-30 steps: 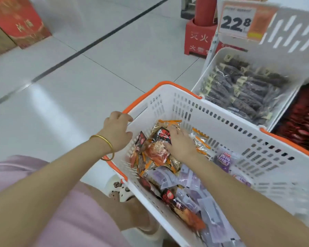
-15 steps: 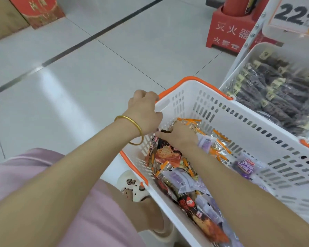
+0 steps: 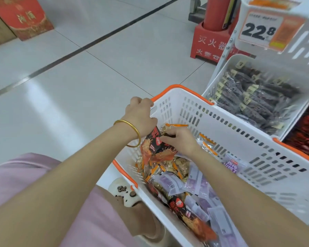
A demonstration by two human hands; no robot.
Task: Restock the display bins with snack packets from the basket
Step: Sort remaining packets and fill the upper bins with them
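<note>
The basket (image 3: 227, 139) is white with an orange rim and rows of slots in its walls. In it, a black packet (image 3: 153, 148) carries red-orange streaks. Clear packets (image 3: 208, 145) have orange edges, and lilac packets (image 3: 169, 182) have white patches. The bin (image 3: 219, 75) is white, and its sticks (image 3: 257, 97) are dark brown with beige tags. The heap (image 3: 307, 134) beside it looks red, though it is blurred. The tag (image 3: 259, 31) is white with black digits and an orange border. The stand (image 3: 209, 45) is red with white characters. The floor (image 3: 96, 77) is pale grey with a dark stripe. The bangle (image 3: 132, 127) is gold.

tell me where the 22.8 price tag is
Head view, upper right: the price tag hangs above the bin of dark snack packets, right of the fire extinguisher stand.
</note>
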